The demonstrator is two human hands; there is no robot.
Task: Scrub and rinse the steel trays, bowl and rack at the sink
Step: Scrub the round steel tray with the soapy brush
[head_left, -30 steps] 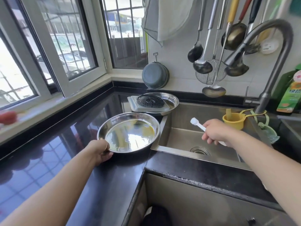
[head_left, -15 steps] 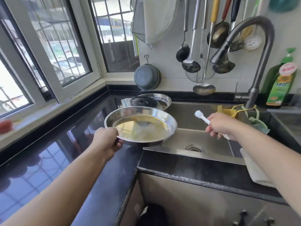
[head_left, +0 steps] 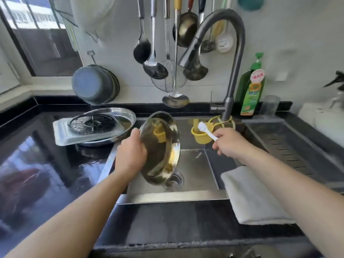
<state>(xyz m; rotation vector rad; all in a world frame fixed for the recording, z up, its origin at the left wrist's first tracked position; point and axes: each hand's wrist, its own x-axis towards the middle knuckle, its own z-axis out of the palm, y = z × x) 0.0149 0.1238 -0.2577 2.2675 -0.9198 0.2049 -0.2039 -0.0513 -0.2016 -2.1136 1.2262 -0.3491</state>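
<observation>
The steel tray is tipped steeply on edge over the sink, above the drain; the left hand grips its rim, fingers curled around it; the right hand clasps a white brush over the basin; a second tray holding the round rack rests on the counter to the left; a white cloth drapes over the sink's front edge.

**Sink in the middle, worktop to the left**

The sink sits centre, the faucet behind it at the far right. A tray is held tilted over the basin by the left hand; right of it, the right hand holds a brush (head pointing far-left). On the worktop far left, another tray carries a rack. A towel lies over the sink's near-right edge.
</observation>
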